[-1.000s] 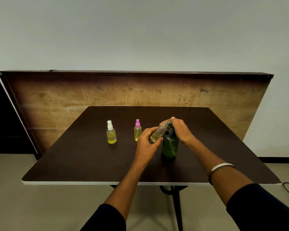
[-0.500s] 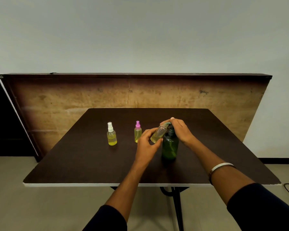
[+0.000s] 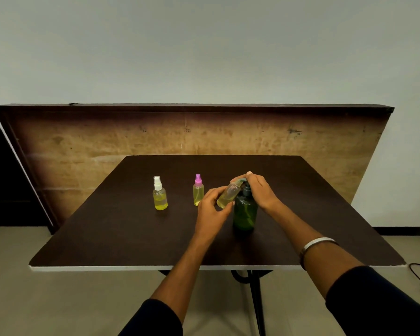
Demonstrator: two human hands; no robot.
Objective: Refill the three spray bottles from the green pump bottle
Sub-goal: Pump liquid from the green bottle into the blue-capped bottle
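The left hand [image 3: 210, 209] pinches a small clear bottle [image 3: 228, 195] with curled fingers and holds it tilted, its open mouth up by the spout of the green pump bottle [image 3: 245, 212]. The small bottle is smooth see-through plastic with a little yellow liquid at its low end. The right hand [image 3: 261, 190] rests on top of the pump head, fingers bent over it. The green pump bottle is round, dark and shiny, and it stands upright near the middle of the table [image 3: 121, 234], a bit toward the right edge. Two more spray bottles stand upright closer to the far edge. The one with the white cap [image 3: 159, 194] is round and wider, and sits toward the left. The one with the pink cap [image 3: 198, 190] is thin and stands just beside the left hand. Both hold yellow liquid. The table top is flat, dark brown and dull, with a pale front edge.
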